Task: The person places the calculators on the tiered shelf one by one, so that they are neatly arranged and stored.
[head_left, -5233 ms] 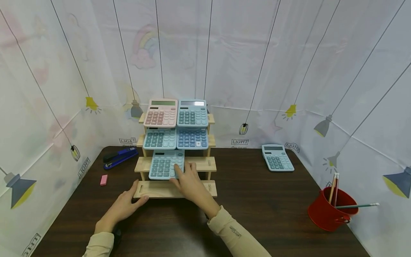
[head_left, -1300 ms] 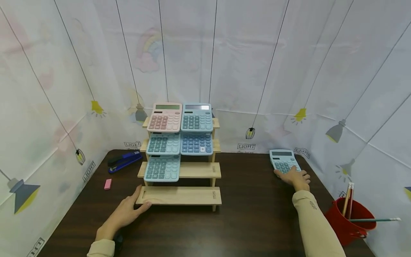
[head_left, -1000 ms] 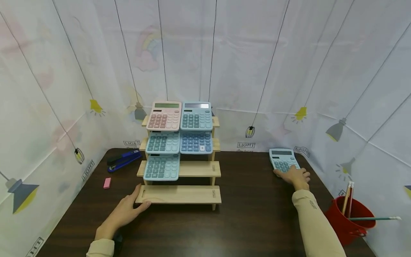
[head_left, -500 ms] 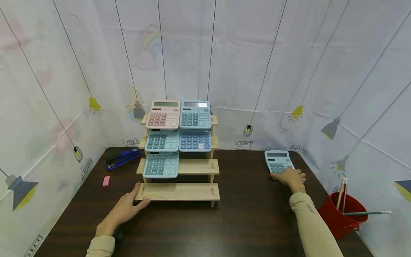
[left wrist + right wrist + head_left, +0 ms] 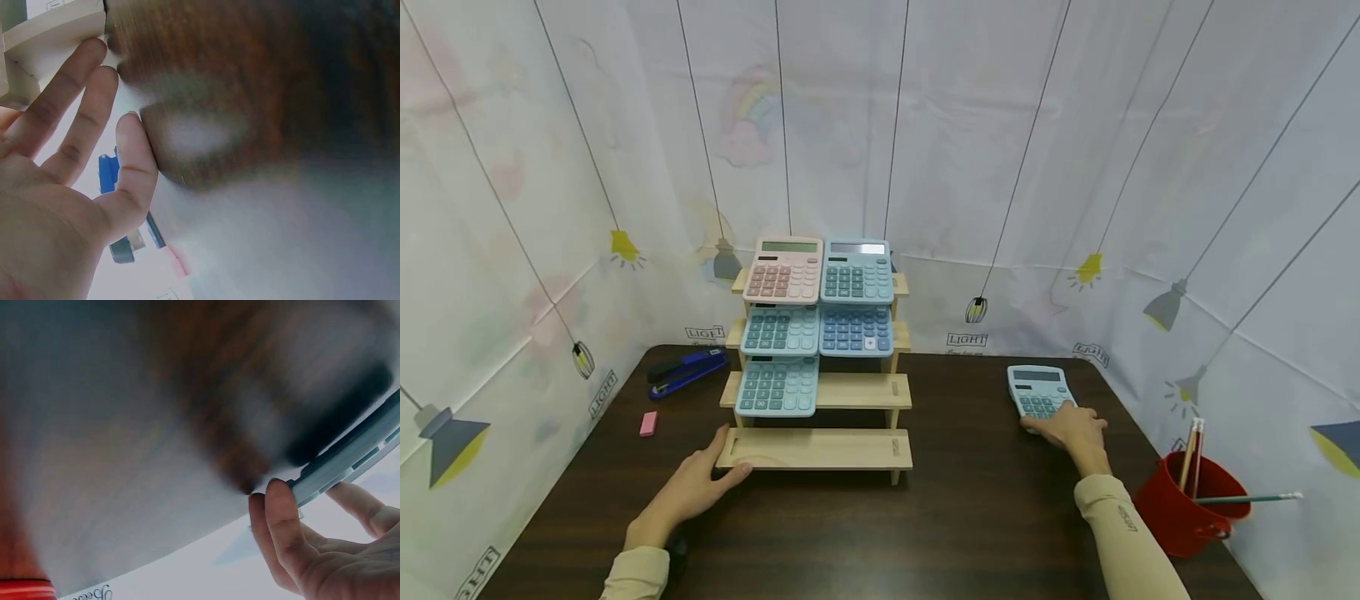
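Note:
At the right of the head view, my right hand (image 5: 1075,429) holds a light blue calculator (image 5: 1037,390) by its near part, thumb at one side and fingers at the other. The right wrist view shows that calculator (image 5: 350,459) edge-on between the thumb and fingers, with a dark shadow beside it. My left hand (image 5: 688,492) touches the left end of a stepped wooden rack (image 5: 827,450), thumb by its front edge, fingers spread. On its upper steps lie a pink calculator (image 5: 782,271) and several blue ones, including a light blue calculator (image 5: 777,387) on the third step's left half.
A blue stapler (image 5: 688,371) and a pink eraser (image 5: 648,423) lie left of the rack. A red bucket (image 5: 1180,512) with several pencils stands at the right, beside my right forearm. A printed curtain (image 5: 955,167) closes off the back and sides.
Earlier my right hand was on the third-step calculator, which now sits further left. It has since reached right to the loose calculator and brought it slightly nearer and leftward. My left hand stays put.

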`<state>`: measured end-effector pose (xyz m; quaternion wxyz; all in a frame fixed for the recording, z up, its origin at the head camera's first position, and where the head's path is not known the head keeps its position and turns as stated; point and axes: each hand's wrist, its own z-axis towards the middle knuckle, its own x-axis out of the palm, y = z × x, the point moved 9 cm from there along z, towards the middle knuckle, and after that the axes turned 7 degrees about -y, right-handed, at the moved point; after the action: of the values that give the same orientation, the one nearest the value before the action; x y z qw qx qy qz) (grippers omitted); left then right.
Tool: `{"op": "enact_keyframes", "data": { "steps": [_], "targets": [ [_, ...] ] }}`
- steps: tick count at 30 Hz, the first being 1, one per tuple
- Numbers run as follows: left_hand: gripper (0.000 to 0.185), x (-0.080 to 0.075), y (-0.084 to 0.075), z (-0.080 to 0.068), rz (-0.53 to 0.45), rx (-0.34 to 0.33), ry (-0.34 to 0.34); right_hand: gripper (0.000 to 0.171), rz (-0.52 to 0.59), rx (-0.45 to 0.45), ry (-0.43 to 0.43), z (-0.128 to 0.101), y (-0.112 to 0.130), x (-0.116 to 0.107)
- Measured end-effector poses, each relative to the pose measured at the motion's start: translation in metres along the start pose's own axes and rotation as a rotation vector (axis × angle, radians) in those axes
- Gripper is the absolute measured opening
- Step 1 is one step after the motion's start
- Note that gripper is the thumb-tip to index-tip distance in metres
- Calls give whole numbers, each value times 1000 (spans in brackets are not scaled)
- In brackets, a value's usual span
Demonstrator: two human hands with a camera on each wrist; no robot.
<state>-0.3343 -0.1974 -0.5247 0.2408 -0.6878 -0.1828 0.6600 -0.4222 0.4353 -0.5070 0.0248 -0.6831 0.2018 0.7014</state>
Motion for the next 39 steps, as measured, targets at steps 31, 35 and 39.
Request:
{"op": "enact_keyframes", "data": {
  "steps": [31, 35, 39],
  "targets": [
    [106, -1, -3, -1, 2, 24, -3, 106, 136, -133, -136, -108, 99, -40],
    [106, -1, -3, -1, 3, 25, -6, 102, 152, -158, -152, -122, 116, -45],
    [105, -1, -3, -1, -1, 31, -10, 98, 167, -186, -168, -134, 131, -49]
  ]
}}
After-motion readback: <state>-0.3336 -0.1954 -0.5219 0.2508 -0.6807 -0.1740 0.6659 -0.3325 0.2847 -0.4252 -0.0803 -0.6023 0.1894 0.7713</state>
